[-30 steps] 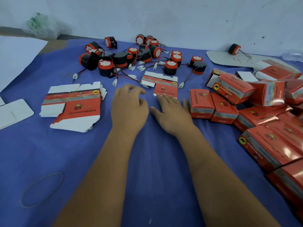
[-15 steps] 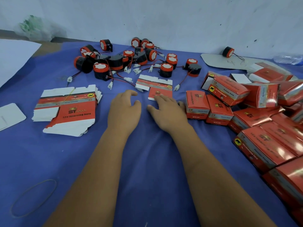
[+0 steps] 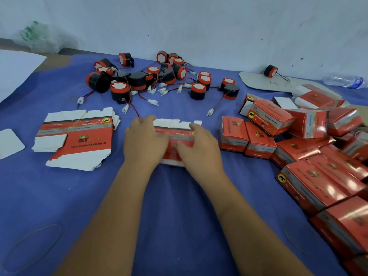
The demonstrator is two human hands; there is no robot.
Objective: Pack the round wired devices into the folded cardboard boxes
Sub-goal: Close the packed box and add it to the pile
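Both my hands are on one flat box in the middle of the blue cloth.

My left hand (image 3: 144, 143) and right hand (image 3: 200, 149) lie on top of the flat red and white box (image 3: 175, 129), fingers bent a little over it; I cannot tell if they grip it or just press. The round wired devices (image 3: 159, 80) sit in a heap past it, near the wall. A stack of flat boxes (image 3: 79, 138) is to the left, and folded boxes (image 3: 294, 140) are piled on the right.
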